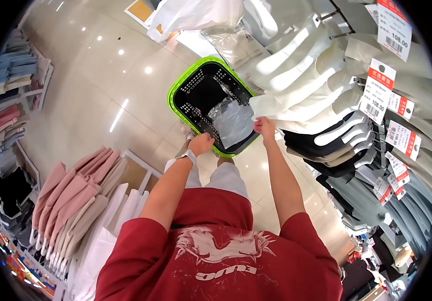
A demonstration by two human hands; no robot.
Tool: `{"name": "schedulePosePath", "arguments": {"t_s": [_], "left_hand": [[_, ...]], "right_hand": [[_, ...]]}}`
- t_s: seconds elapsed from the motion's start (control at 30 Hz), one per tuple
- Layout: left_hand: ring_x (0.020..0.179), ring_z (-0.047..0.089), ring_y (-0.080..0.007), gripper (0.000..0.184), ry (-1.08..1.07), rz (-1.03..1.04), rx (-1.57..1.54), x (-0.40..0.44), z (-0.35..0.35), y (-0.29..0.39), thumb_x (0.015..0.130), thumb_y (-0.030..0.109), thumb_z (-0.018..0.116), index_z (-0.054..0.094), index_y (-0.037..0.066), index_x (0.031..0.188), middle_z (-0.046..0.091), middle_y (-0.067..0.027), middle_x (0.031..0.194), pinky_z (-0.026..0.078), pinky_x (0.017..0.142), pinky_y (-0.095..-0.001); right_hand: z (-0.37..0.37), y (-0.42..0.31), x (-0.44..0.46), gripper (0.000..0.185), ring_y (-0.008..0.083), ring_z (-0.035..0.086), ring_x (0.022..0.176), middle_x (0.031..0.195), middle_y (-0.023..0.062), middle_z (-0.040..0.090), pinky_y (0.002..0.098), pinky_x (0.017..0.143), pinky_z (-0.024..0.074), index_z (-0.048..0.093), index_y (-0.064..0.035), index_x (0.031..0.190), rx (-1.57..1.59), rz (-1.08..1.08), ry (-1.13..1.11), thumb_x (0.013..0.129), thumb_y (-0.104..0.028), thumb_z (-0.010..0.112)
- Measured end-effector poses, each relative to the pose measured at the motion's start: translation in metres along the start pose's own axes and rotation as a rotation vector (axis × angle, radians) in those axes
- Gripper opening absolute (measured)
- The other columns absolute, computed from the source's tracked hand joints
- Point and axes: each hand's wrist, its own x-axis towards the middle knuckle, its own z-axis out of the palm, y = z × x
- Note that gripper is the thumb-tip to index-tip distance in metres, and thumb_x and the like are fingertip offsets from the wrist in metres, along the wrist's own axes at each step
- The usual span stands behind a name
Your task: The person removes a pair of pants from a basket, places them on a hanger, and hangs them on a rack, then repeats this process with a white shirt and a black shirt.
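A black shopping basket (196, 85) with a bright green rim is in front of my legs in the head view. Inside it lies a pale, light-blue item in clear plastic wrapping (233, 123). My left hand (202, 144), with a watch at the wrist, is closed at the basket's near-left rim; its fingertips are partly hidden. At the basket's right side, my right hand (264, 126) pinches the edge of a white garment (281, 106) hanging on the right-hand rack. That garment's edge reaches over the basket's rim.
White, black and grey clothes hang along the right, with red-and-white price tags (378, 90) sticking out. Pink garments (70, 193) and white ones hang at lower left. Folded clothes (10, 72) fill shelves at far left. A clear-wrapped package (236, 45) lies beyond the basket. Shiny floor tiles (100, 85) stretch between.
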Motion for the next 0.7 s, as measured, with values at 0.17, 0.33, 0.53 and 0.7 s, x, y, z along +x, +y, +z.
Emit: {"name": "schedulePosePath", "arguments": {"t_s": [0.17,0.33,0.53,0.7], "left_hand": [[0.081,0.063,-0.0350,0.027,0.012,-0.075,0.104,0.001,-0.004,-0.026,0.082,0.027,0.057,0.061,0.002,0.088,0.065,-0.0196,0.084,0.049,0.070,-0.0429],[0.084,0.062,-0.0372,0.024,0.042,-0.123,0.059,0.008,-0.005,-0.035,0.082,0.024,0.055,0.060,0.002,0.089,0.065,-0.0205,0.087,0.048,0.073,-0.0443],[0.089,0.061,-0.0367,0.023,0.127,-0.014,0.184,0.054,0.025,-0.058,0.079,0.021,0.056,0.058,0.002,0.092,0.064,-0.0176,0.091,0.051,0.077,-0.0460],[0.098,0.059,-0.0321,0.026,0.157,0.030,0.450,0.132,0.055,-0.094,0.074,0.019,0.059,0.059,0.002,0.094,0.062,-0.0143,0.097,0.050,0.079,-0.0414]], "right_hand": [[0.035,0.063,-0.029,0.022,0.0194,0.064,0.061,0.073,0.0092,0.063,0.0290,0.055,0.0531,0.064,-0.0029,0.092,-0.250,0.203,-0.231,0.086,-0.020,0.053],[0.074,0.116,-0.044,0.020,0.0167,0.062,0.059,0.073,0.0080,0.064,0.0273,0.054,0.0514,0.065,-0.0030,0.089,-0.394,0.270,-0.375,0.084,-0.020,0.056],[0.114,0.160,0.001,0.015,0.0148,0.059,0.056,0.068,0.0063,0.062,0.0259,0.050,0.0474,0.065,-0.0028,0.083,-0.308,0.249,-0.351,0.083,-0.015,0.056],[0.139,0.199,0.088,0.022,0.0162,0.062,0.073,0.085,0.0071,0.064,0.0283,0.065,0.0516,0.062,-0.0033,0.099,-0.213,0.309,-0.333,0.088,-0.017,0.050]]}}
